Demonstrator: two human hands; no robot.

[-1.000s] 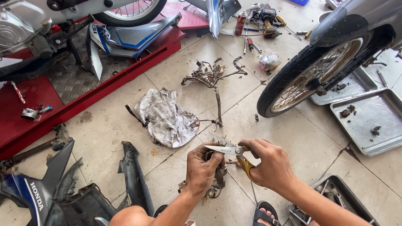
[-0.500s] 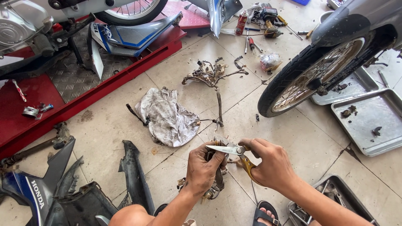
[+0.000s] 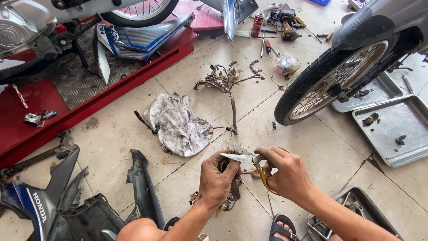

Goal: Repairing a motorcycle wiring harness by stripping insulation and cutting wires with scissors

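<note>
1. the left hand [image 3: 217,177] was wrapped tight around a dirty bundle of wires [image 3: 230,196], held low over the tiled floor [image 3: 111,134].
2. the right hand [image 3: 287,174] gripped scissors [image 3: 249,161] with yellow handles, fingers [image 3: 267,153] curled shut on them.
3. the blades pointed left, just above the left hand.
4. a crumpled grey rag [image 3: 178,125] lay on the floor close by.
5. more tangled wire [image 3: 223,79] lay farther off, near a motorbike wheel [image 3: 330,85].
6. a metal tray [image 3: 392,129] sat to the right.
</note>
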